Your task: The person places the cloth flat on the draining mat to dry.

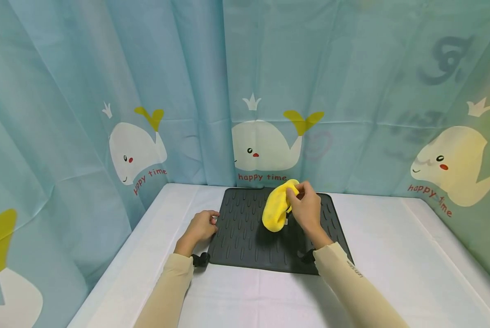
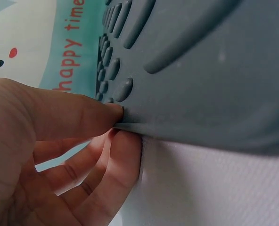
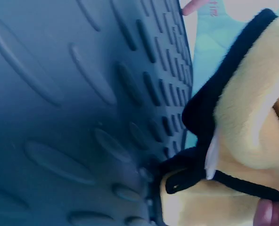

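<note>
In the head view a dark grey rubber mat with raised oval ridges lies on the white table. My left hand is at its left edge. The left wrist view shows the thumb on the ridged face of the mat and a finger beneath, pinching the rim. Above the middle of the mat, my right hand holds up a folded yellow plush cloth between thumb and fingers. Close up in the right wrist view, this cloth has black edging, a black loop and a small white tag.
A white cloth covers the table around the mat. Behind and at both sides hangs a light blue curtain printed with whales. Black wrist straps sit at the cuffs of the beige sleeves.
</note>
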`<state>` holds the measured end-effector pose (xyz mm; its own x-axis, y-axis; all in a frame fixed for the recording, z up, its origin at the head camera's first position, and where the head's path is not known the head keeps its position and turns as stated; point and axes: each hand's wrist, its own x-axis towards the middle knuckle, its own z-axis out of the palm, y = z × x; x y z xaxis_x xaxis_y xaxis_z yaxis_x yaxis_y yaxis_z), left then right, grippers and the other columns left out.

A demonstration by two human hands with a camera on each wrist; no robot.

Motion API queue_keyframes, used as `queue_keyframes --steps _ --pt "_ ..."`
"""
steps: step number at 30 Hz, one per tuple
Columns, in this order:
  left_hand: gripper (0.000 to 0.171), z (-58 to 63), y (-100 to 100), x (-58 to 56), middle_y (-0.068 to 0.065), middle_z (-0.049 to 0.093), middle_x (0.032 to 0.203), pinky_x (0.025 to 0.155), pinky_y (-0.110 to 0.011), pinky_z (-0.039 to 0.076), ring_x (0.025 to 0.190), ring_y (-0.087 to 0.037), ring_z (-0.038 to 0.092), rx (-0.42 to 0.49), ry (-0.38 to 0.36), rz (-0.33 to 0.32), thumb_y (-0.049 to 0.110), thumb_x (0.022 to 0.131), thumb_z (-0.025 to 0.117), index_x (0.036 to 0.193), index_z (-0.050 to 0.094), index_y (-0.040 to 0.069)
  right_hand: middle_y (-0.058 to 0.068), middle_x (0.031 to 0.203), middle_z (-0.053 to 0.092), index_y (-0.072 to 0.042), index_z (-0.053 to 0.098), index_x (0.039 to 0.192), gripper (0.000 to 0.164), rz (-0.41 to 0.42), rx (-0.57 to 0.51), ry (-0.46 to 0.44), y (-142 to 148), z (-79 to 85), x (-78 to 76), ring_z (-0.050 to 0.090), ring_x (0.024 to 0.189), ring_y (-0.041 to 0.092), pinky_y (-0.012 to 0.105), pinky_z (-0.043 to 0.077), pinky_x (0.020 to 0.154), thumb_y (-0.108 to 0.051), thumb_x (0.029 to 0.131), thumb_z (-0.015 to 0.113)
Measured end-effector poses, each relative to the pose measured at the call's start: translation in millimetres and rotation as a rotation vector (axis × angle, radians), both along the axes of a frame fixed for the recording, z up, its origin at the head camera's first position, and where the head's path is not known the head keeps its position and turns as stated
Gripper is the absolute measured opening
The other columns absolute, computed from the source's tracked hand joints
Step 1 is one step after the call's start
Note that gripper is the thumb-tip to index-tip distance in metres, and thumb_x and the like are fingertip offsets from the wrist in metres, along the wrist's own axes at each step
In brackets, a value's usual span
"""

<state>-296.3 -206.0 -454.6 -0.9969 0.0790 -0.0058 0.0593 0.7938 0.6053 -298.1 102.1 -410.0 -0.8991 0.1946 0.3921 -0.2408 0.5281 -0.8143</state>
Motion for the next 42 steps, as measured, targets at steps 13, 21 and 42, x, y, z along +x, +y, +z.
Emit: queue_keyframes --steps 13,21,42 --pt "0.047 -1.9 1 -0.2 -0.003 0.06 0.085 0.076 -0.035 0.047 0.077 -0.018 0.054 -0.012 0.017 -0.006 -0.006 0.082 0.069 0.129 0.067 -0.001 0.016 0.101 0.067 -0.006 0.057 0.103 0.022 0.031 0.134 -0.193 -7 -18.4 1.4 0.068 0.082 0.027 0.028 0.052 0.062 -0.025 0.098 0.067" --pt "0.048 -2.6 3 1.6 -0.001 0.058 0.081 0.072 -0.032 0.044 0.072 -0.016 0.051 -0.016 0.016 -0.009 -0.005 0.083 0.068 0.13 0.066 -0.001 0.008 0.083 0.055 -0.007 0.054 0.099 0.025 0.063 0.225 -0.31 -5 -23.8 1.8 0.053 0.071 0.021 0.029 0.041 0.061 -0.026 0.095 0.07" --pt "0.017 27.8 32 20.5 -0.001 0.059 0.083 0.065 -0.031 0.045 0.073 -0.016 0.052 0.019 0.058 -0.215 0.018 0.091 0.078 0.081 0.065 0.016 0.013 0.1 0.069 -0.005 0.064 0.112 0.023 0.204 0.101 -0.351 23 -24.5 4.0 0.065 0.09 0.028 0.034 0.048 0.073 -0.023 0.107 0.051"
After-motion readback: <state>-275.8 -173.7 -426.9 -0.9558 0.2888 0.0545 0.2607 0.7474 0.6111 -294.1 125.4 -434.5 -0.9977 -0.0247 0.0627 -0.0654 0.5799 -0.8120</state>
